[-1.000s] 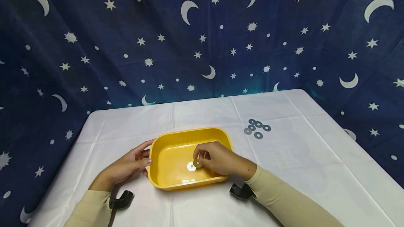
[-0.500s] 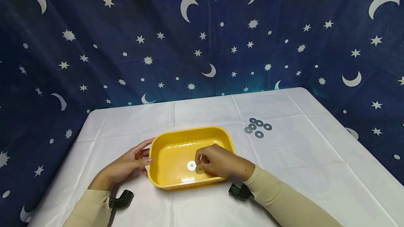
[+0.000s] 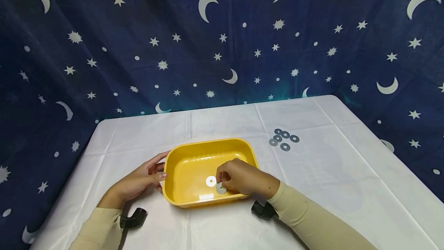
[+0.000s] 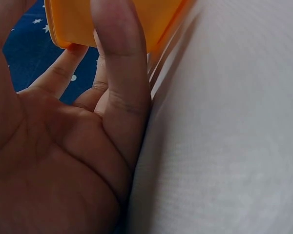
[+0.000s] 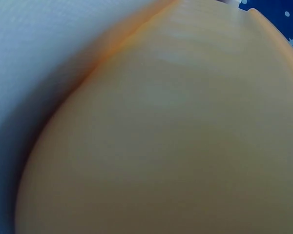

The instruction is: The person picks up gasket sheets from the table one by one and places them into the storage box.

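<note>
White-clothed table (image 3: pixel 322 173) — right hand (image 3: pixel 243 176) pinches washer (image 3: pixel 220 188) in yellow tray (image 3: pixel 187 155).

A staged recording booth, not a lived-in room: a dark blue moon-and-star cloth backdrop (image 3: pixel 222 41) hangs beyond the fingers (image 3: pixel 222 176), enclosing a tabletop (image 3: pixel 329 173) under creased white cloth.

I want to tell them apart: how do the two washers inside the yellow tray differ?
The left washer lies free and looks bright white; the right washer looks grey and sits at the right hand's fingertips. The left one is farther from the tray's near wall. Both are flat rings with a centre hole.
</note>
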### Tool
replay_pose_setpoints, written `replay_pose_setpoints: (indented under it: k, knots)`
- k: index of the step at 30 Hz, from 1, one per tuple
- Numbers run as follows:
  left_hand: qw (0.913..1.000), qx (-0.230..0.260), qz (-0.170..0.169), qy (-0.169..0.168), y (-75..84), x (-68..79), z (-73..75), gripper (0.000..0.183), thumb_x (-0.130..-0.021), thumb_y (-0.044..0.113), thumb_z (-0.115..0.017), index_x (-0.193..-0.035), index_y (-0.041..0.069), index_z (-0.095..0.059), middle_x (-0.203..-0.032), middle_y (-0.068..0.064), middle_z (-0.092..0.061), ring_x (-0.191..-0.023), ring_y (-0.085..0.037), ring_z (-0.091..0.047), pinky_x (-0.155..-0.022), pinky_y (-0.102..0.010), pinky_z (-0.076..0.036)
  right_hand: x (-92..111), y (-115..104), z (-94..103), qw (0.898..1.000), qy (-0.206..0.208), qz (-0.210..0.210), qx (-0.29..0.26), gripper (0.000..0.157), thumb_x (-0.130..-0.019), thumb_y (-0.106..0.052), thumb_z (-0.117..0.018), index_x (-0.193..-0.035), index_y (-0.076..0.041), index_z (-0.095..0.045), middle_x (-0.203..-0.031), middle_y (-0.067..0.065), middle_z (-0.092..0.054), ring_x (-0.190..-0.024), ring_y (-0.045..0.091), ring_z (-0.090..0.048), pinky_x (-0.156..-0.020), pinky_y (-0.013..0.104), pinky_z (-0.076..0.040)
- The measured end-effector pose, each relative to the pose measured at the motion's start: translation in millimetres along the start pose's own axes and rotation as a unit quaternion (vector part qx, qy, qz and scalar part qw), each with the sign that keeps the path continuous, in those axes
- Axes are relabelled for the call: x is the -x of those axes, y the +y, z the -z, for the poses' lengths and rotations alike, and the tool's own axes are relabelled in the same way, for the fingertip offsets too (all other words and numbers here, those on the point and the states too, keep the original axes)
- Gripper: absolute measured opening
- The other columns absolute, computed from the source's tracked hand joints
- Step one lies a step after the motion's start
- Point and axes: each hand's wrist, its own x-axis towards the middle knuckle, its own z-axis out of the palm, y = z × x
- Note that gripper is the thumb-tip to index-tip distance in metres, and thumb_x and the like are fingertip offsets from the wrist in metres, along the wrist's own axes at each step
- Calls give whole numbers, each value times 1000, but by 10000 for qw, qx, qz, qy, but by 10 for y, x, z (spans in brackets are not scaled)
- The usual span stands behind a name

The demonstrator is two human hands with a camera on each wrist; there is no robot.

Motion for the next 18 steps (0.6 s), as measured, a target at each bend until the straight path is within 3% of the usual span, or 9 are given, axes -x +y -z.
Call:
replay_pose_setpoints:
  k: [18]
  knots:
    - [10000, -50, 26, 54, 6, 1, -9, 69, -101, 12, -56, -159, 14, -18, -131, -15, -55, -93, -19, -65, -73, -31, -59, 3, 19, -13, 9999, 151, 57, 35, 15, -85, -1, -68, -82, -13, -75, -64, -13, -56, -58, -1, -46, -59, 17, -43]
